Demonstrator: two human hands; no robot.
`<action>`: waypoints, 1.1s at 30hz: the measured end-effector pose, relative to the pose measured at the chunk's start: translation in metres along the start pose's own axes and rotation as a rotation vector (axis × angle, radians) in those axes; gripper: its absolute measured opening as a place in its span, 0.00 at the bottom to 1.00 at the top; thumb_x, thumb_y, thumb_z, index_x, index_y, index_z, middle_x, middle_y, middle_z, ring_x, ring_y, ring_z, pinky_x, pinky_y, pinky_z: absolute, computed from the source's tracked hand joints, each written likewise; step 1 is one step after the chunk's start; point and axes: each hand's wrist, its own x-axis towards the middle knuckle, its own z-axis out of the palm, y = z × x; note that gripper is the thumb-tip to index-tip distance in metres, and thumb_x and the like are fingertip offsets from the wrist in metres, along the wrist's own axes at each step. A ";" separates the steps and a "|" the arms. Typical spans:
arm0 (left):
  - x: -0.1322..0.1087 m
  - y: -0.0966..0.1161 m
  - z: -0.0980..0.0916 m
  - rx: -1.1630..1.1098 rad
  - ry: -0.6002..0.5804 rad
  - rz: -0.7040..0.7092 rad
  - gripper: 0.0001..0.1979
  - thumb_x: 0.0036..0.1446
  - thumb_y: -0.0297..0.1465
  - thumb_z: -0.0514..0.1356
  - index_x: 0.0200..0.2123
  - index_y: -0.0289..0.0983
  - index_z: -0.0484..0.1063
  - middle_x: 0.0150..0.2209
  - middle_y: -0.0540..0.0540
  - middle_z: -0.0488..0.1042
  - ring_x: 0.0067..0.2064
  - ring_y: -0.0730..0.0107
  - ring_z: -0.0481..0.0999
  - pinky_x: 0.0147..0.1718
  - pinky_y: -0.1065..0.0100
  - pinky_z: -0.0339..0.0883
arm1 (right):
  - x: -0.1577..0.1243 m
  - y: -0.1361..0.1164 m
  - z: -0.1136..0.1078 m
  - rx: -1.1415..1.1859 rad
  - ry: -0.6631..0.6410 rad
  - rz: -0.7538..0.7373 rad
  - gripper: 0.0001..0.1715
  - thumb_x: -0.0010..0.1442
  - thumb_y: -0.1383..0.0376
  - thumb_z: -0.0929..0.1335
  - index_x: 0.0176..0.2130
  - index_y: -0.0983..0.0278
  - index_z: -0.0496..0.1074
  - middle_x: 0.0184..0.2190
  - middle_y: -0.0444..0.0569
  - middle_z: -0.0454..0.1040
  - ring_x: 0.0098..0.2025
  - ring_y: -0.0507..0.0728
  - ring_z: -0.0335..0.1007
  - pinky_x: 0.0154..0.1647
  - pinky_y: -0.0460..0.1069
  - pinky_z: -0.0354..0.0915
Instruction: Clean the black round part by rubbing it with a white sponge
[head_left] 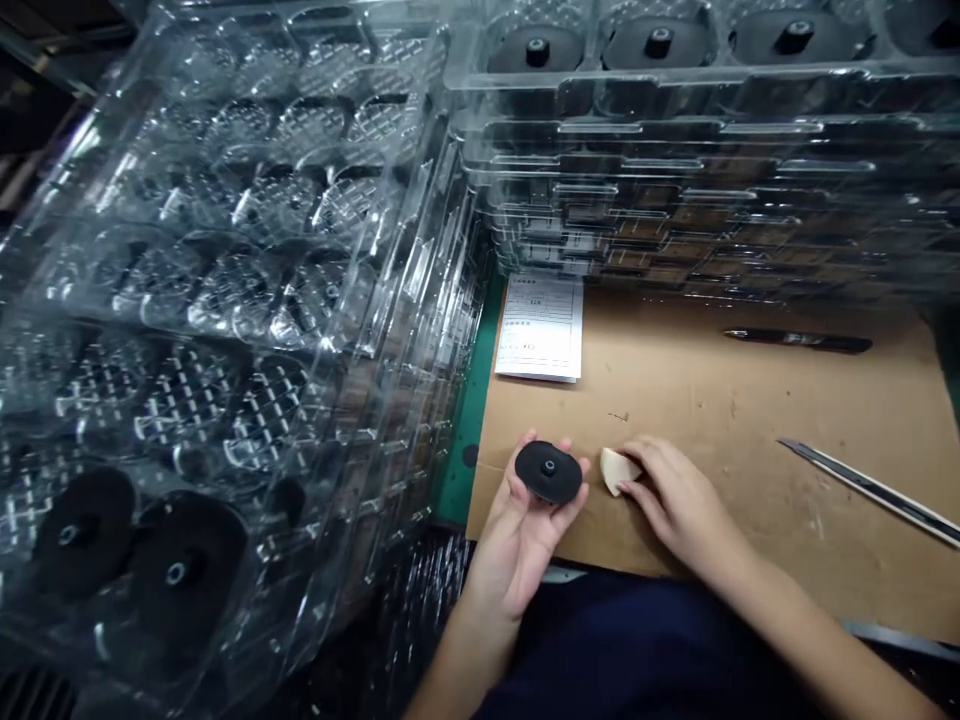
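My left hand [521, 545] lies palm up and cups a black oval rubber disc [549, 472] with a small metal-ringed hub at its centre. Just to the right, my right hand [679, 505] rests on the cardboard sheet [697, 450], its fingertips pressing on a cream foam wedge [616, 470]. The wedge nearly touches the disc's edge. Both hands are at the near edge of the cardboard.
Stacked clear plastic trays [637, 170] holding black discs rise behind the cardboard, with more trays [225, 300] to the left. A printed paper [540, 328], a black-handled tool [799, 340] and a long utility knife [870, 490] lie on the cardboard, over a green mat [469, 400].
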 end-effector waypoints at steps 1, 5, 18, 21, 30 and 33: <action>-0.001 0.000 0.001 0.003 -0.001 0.017 0.34 0.54 0.38 0.60 0.61 0.44 0.49 0.57 0.39 0.64 0.58 0.49 0.64 0.57 0.56 0.56 | -0.005 -0.002 0.002 0.011 0.002 -0.010 0.14 0.62 0.65 0.60 0.48 0.63 0.64 0.43 0.54 0.69 0.45 0.59 0.67 0.45 0.56 0.67; -0.003 0.000 0.004 0.028 0.004 0.060 0.30 0.57 0.35 0.58 0.61 0.41 0.51 0.58 0.37 0.64 0.58 0.51 0.63 0.58 0.55 0.54 | -0.026 -0.009 0.003 0.061 -0.031 -0.032 0.17 0.62 0.65 0.60 0.52 0.61 0.61 0.39 0.51 0.71 0.41 0.56 0.70 0.41 0.53 0.69; 0.000 -0.010 0.027 0.270 -0.038 0.037 0.24 0.51 0.36 0.63 0.52 0.39 0.67 0.51 0.43 0.72 0.55 0.58 0.68 0.55 0.62 0.60 | 0.003 -0.078 -0.065 0.366 0.316 -0.133 0.17 0.60 0.68 0.64 0.49 0.60 0.68 0.41 0.48 0.72 0.41 0.53 0.67 0.41 0.48 0.65; -0.005 -0.010 0.033 0.351 -0.037 -0.018 0.26 0.48 0.34 0.65 0.51 0.39 0.68 0.48 0.43 0.74 0.52 0.58 0.70 0.52 0.64 0.64 | 0.006 -0.094 -0.064 0.359 0.238 -0.273 0.17 0.60 0.72 0.62 0.49 0.64 0.67 0.35 0.48 0.71 0.37 0.52 0.65 0.39 0.49 0.64; -0.005 -0.014 0.053 0.411 -0.069 0.015 0.24 0.45 0.28 0.67 0.48 0.41 0.71 0.46 0.44 0.75 0.49 0.60 0.74 0.49 0.65 0.67 | -0.009 -0.089 -0.071 0.286 0.305 -0.383 0.18 0.57 0.74 0.62 0.48 0.66 0.67 0.34 0.49 0.72 0.34 0.54 0.63 0.36 0.50 0.62; -0.006 -0.013 0.057 0.411 -0.101 0.008 0.30 0.41 0.28 0.70 0.51 0.43 0.69 0.50 0.45 0.73 0.49 0.57 0.73 0.50 0.63 0.67 | -0.014 -0.090 -0.072 0.310 0.253 -0.366 0.19 0.56 0.75 0.62 0.48 0.65 0.67 0.36 0.48 0.72 0.33 0.53 0.64 0.34 0.49 0.63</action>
